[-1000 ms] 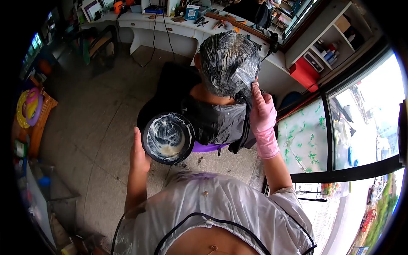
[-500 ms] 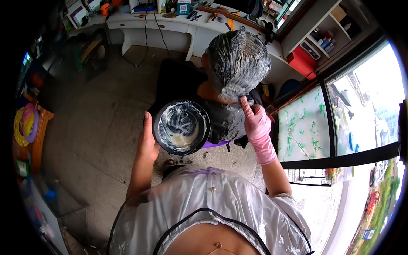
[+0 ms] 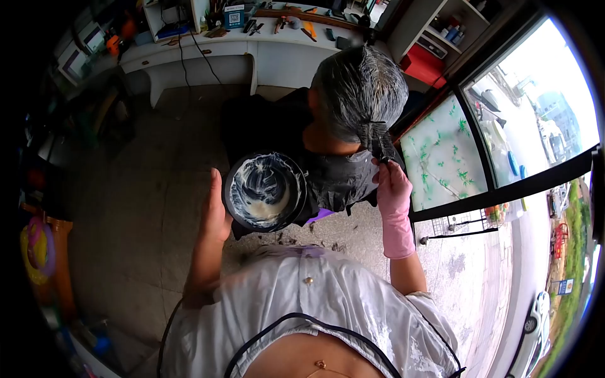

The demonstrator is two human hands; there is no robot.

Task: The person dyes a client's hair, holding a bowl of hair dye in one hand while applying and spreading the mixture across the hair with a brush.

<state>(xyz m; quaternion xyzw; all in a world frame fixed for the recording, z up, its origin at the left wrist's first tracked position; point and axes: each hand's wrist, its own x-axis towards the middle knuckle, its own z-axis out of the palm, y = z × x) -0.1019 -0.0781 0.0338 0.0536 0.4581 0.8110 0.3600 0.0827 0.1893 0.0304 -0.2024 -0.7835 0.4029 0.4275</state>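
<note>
In the head view, my bare left hand (image 3: pixel 217 211) supports a black mixing bowl (image 3: pixel 230 208) from its left side, thumb up and the other fingers mostly hidden. White cream (image 3: pixel 265 206) coats the bowl's inside. My right hand (image 3: pixel 394 184), in a pink glove, grips a black hair dye brush (image 3: pixel 382 140) with comb-like teeth. Its head touches the hair low on the back of a seated person's head (image 3: pixel 362 94). White cream covers that hair in streaks. A black cape (image 3: pixel 265 126) drapes the person, with a crinkled dark sheet (image 3: pixel 343 179) over the shoulders.
A white counter (image 3: pixel 277 47) with several tools runs along the far wall below a mirror. Cables (image 3: pixel 183 57) hang from it. At the right are a red box (image 3: pixel 423 65), shelves and a window with a leaf-patterned panel (image 3: pixel 435 154). Hair clippings (image 3: pixel 287 240) lie on the floor.
My right hand has gone from gloved fingers touching the hair to holding the brush against it, and sits slightly lower. The view has shifted a little. My left hand still holds the bowl.
</note>
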